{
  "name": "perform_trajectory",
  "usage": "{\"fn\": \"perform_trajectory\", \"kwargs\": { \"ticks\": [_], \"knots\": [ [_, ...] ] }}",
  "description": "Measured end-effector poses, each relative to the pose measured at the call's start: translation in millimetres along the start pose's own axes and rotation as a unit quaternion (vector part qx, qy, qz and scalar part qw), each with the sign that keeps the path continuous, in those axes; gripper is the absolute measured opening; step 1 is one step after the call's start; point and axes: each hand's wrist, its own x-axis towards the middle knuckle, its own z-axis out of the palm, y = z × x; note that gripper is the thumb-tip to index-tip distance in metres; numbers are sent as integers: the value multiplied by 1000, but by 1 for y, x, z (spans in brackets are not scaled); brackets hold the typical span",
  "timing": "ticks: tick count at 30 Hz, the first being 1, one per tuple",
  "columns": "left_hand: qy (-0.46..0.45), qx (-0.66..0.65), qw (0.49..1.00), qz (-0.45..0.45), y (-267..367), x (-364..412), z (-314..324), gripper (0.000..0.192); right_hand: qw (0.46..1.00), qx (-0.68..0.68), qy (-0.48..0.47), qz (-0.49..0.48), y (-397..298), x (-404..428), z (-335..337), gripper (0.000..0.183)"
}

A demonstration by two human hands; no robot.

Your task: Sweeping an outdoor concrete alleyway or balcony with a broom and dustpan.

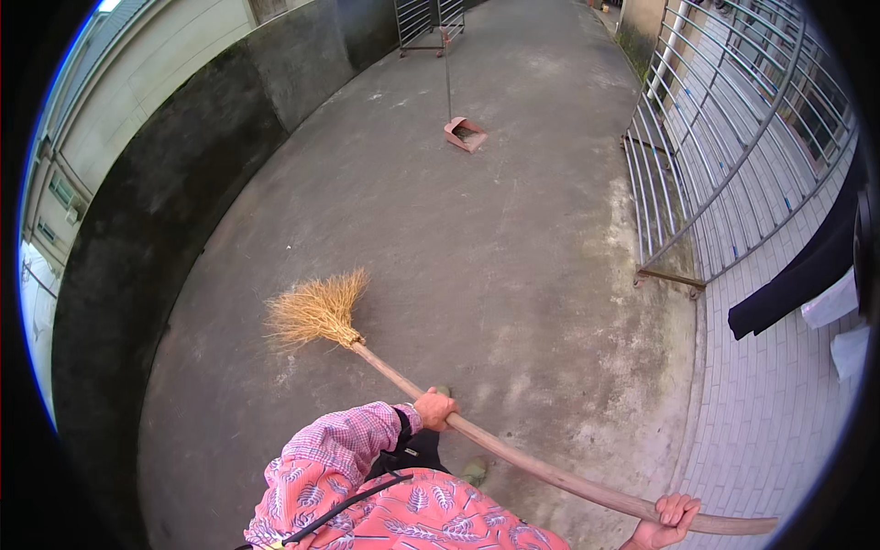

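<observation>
A straw broom with a long wooden handle runs diagonally across the lower view. Its yellow bristle head (320, 309) is over the concrete ground at left of centre. My left hand (437, 409) grips the wooden handle (543, 471) on its lower part, nearer the bristles. Close to the handle's far end at the lower right, my right hand (674, 519) is closed around it. Farther ahead, a pink long-handled dustpan (466, 134) stands on the ground with some dark debris in it.
A dark concrete wall (185, 137) curves along the left. Wheeled metal racks stand on the right (660, 185) and at the far end (419, 48). Dark rolled material (790, 289) juts out by the white brick wall (756, 399). Small white bits lie on the ground.
</observation>
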Motion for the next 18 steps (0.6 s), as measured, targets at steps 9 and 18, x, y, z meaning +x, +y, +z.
{"fn": "perform_trajectory", "kwargs": {
  "ticks": [9,18],
  "knots": [
    [-9,20,963,268,158,140,9,25,951,-4,193,-240,-115,-115,-51,20],
    [5,38,929,368,168,222,-4,26,912,-138,159,-351,-52,-142,53,24]
  ]
}}
